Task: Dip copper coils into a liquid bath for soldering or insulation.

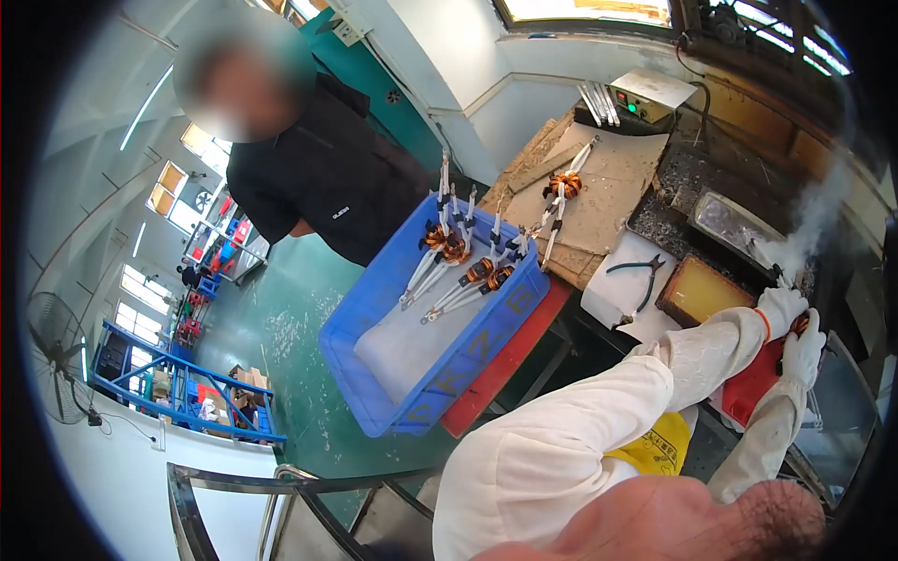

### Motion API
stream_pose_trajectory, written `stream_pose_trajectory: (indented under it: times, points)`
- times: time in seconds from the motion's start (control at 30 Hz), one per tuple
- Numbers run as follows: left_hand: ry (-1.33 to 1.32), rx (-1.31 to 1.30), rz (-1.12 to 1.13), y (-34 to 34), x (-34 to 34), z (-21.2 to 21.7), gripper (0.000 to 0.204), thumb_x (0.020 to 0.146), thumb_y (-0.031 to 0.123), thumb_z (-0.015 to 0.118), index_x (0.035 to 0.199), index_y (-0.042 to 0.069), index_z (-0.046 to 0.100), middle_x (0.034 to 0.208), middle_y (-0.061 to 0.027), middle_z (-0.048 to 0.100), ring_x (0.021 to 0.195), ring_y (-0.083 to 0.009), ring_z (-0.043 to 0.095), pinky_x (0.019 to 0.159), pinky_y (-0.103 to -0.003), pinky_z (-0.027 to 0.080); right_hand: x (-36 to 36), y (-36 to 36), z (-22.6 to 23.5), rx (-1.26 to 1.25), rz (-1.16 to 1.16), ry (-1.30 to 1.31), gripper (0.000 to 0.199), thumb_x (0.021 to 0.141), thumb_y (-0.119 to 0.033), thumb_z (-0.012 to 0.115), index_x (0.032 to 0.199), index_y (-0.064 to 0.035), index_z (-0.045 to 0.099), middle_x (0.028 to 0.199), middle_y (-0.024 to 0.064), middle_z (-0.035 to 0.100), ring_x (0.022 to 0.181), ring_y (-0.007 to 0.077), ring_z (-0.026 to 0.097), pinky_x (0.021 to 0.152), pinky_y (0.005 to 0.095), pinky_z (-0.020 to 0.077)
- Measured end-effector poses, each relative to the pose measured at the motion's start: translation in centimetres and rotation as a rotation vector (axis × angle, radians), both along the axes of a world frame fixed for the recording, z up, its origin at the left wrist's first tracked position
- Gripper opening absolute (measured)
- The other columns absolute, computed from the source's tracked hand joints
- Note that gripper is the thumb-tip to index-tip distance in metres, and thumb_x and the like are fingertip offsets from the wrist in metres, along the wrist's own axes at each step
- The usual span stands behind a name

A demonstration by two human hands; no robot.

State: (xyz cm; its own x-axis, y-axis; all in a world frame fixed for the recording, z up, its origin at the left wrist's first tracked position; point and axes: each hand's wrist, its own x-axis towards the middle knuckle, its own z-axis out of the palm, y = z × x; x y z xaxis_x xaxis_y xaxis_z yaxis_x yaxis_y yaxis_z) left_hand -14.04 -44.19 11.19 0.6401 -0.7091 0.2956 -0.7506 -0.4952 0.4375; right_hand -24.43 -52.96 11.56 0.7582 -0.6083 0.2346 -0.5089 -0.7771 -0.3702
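Note:
White gloves cover both of my hands at the right edge of the bench. My left hand is closed near a copper-wound ring coil, close to the smoke. Just below it, my right hand has its fingers on the same coil, which is mostly hidden between the gloves. A dark lead end sticks out past my left hand toward the smoke. Beside it lies a rectangular metal pot with a silvery surface. A tray of amber, waxy material sits left of my left hand.
Cutting pliers lie on white paper. Another coil with white leads rests on cardboard, near a control box. A blue crate holds several coils on a red support. A person in black stands behind it.

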Motion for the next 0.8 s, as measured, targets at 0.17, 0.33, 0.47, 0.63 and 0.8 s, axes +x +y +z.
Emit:
stream_pose_trajectory:
  times: [0.17,0.33,0.47,0.63,0.8]
  points:
    - [-0.124,-0.011,-0.036,1.0,-0.8,-0.6,0.024,0.082,0.025,0.067,0.106,0.02,0.068,0.105,-0.0037,0.067,0.094,-0.0257,0.07,0.069,-0.045,0.055,-1.5,2.4,0.6,0.004,-0.022,-0.044,0.063,0.085,-0.011,0.066,0.143,-0.0201,0.044,0.11,0.025,0.055,0.102,0.0435,0.06,0.087,0.0498,0.049]
    - [-0.274,0.041,-0.112,0.9,-2.2,0.5,0.021,0.08,0.024,0.068,0.101,0.019,0.069,0.101,-0.0028,0.067,0.089,-0.0229,0.07,0.065,-0.041,0.055,-3.6,2.8,1.7,0.017,-0.043,-0.038,0.061,0.085,-0.009,0.065,0.142,-0.0176,0.045,0.112,0.0241,0.057,0.1,0.0422,0.061,0.087,0.0478,0.0499]
    - [-0.348,0.037,-0.096,1.3,-2.7,1.1,0.016,0.08,0.025,0.068,0.094,0.018,0.071,0.096,-0.0039,0.066,0.085,-0.0246,0.069,0.064,-0.04,0.053,-4.3,1.4,0.9,0.248,0.104,-0.213,0.056,0.085,-0.006,0.064,0.139,-0.0089,0.048,0.115,0.0232,0.061,0.1,0.0369,0.063,0.089,0.0435,0.0507]
    - [-0.498,-0.127,-0.108,1.6,-4.3,3.3,0.011,0.08,0.026,0.066,0.085,0.017,0.07,0.092,-0.0042,0.061,0.078,-0.024,0.063,0.062,-0.038,0.05,-5.7,1.6,-0.1,0.311,0.114,-0.465,0.052,0.085,-0.003,0.063,0.135,-0.0018,0.051,0.116,0.0216,0.063,0.102,0.0301,0.064,0.091,0.0394,0.0507]
    - [-0.561,-0.078,-0.219,3.9,-6.2,5.5,0.016,0.081,0.026,0.064,0.094,0.019,0.069,0.106,-0.0043,0.058,0.081,-0.0212,0.062,0.068,-0.036,0.049,-6.0,4.6,-1.2,0.265,-0.03,-0.698,0.049,0.086,-0.003,0.067,0.132,0.0029,0.053,0.118,0.0203,0.065,0.103,0.0287,0.065,0.092,0.0399,0.0513]
